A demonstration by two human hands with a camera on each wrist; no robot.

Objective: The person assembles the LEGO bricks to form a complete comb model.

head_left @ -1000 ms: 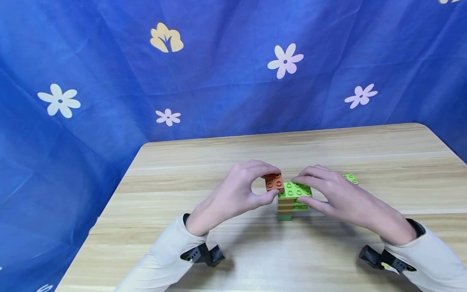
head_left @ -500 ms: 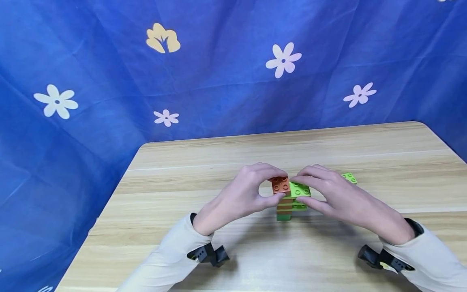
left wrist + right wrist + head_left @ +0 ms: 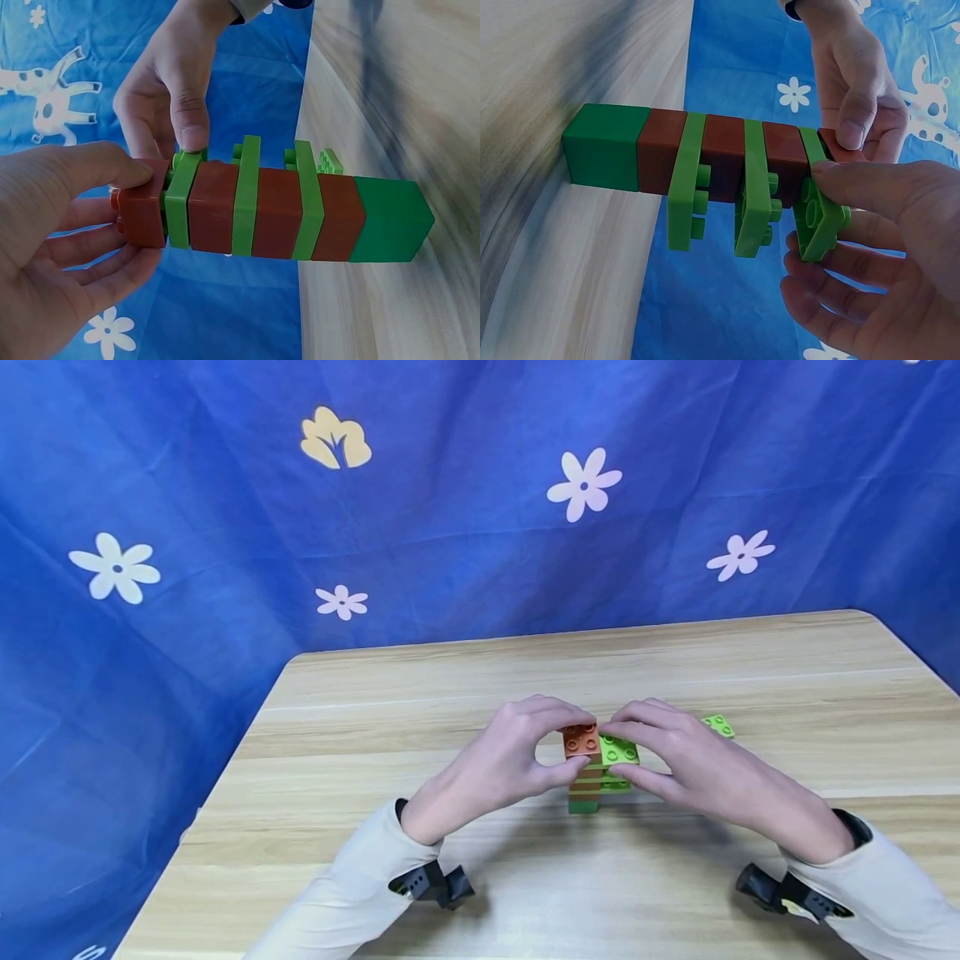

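Note:
A tower of toy building bricks stands on the table, with a dark green brick at its foot. Above it, brown bricks alternate with light green plates that jut out to the right. My left hand pinches the uppermost brown brick between thumb and fingers, over the left end of the top light green plate. A narrow gap with studs shows between them in the left wrist view. My right hand grips that plate's overhanging end, thumb on one side and fingertips on the other.
A loose light green plate lies on the wooden table, behind and right of the tower, partly hidden by the right hand. Blue patterned cloth hangs behind the table and along its left. Each wrist carries a small black camera.
My left hand has moved right with the brown brick, from the tower's upper left corner to over the top plate's left end. The right hand has kept its hold on the plate.

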